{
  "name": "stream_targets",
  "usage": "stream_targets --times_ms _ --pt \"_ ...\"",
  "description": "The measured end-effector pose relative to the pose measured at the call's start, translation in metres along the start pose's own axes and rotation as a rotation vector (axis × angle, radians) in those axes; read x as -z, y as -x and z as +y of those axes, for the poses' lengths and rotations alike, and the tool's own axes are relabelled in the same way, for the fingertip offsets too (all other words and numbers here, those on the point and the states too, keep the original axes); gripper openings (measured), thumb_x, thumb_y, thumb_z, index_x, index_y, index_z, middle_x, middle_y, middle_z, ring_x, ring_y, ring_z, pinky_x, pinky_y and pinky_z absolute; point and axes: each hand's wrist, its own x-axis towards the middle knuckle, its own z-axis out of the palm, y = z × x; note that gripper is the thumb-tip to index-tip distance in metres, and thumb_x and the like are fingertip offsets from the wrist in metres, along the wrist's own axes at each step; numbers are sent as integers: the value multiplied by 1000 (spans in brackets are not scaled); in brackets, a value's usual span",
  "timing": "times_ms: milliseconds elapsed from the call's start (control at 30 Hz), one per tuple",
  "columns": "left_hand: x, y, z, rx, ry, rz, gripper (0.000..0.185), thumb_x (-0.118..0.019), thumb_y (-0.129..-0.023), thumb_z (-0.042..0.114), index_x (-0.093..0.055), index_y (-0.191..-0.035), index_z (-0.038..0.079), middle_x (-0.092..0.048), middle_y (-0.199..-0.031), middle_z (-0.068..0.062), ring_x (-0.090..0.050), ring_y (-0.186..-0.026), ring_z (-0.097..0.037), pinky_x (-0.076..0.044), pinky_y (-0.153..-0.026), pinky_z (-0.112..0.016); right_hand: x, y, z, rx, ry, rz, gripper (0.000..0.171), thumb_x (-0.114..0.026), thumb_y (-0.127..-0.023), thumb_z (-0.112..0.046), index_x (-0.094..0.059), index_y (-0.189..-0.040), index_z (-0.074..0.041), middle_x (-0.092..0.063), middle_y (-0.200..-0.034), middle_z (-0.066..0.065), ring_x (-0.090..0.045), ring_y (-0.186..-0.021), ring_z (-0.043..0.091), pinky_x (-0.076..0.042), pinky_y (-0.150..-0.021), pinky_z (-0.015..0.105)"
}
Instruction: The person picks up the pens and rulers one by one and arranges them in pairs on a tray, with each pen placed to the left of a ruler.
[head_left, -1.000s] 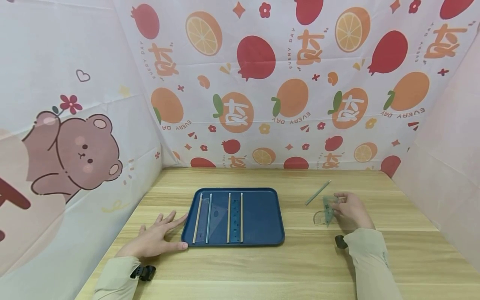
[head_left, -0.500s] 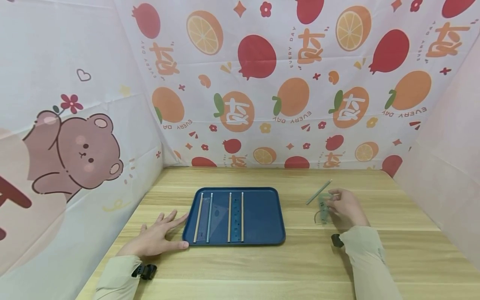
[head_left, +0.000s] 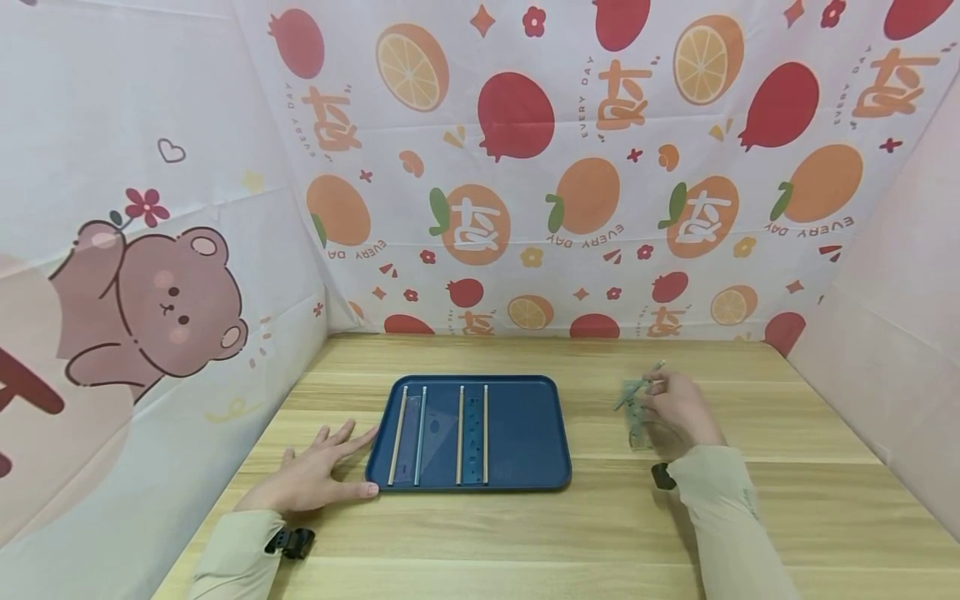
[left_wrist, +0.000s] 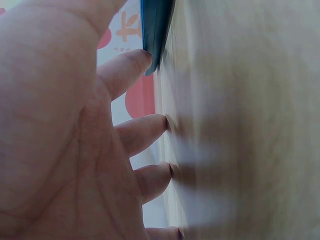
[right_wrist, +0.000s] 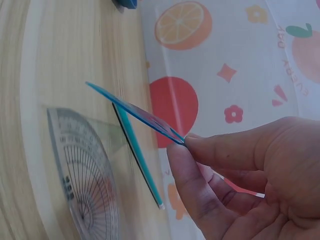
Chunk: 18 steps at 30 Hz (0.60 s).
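One translucent teal plastic set square (right_wrist: 137, 114) sits pinched between thumb and fingertips of my right hand (head_left: 678, 412), lifted at right of centre in the head view. I judge that the thin edge grip could slip and drop it onto the clear plastic protractor (right_wrist: 85, 170) below. My left hand (head_left: 311, 477) rests flat, fingers spread, touching the dark blue plastic tray (head_left: 525, 433).

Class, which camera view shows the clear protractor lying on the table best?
The right wrist view: the protractor lies flat there, its printed degree lines readable. The head view shows it only small and faint beside the right hand. The left wrist view does not show it.
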Motion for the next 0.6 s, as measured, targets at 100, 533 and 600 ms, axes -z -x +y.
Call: stream_targets --times_ms 100,533,600 --pt "2 1 2 0 -10 -3 98 -79 -87 68 -43 -166 24 -30 -171 -34 -18 -151 -74 -12 -98 -102 -3 -1 -5 20 16 1 47 -70 -101 -4 -59 -145 8 -67 -109 18 -65 -86 19 -55 -74 28" --pt "3 2 4 -1 -9 -7 97 -80 -88 65 -43 -166 22 -30 -171 -34 -19 -151 -75 -13 -97 -102 -23 -11 -26 19 -42 -30 45 -68 -102 -3 -59 -145 7 -62 -104 13 -62 -83 17 -58 -72 26" --pt "4 2 4 -1 -6 -9 97 -80 -88 65 -43 -166 22 -30 -171 -34 -18 -151 -75 -12 -97 -102 -26 -12 -28 31 -35 -31 45 -68 -102 -4 -59 -144 7 -63 -104 13 -62 -82 17 -57 -71 26"
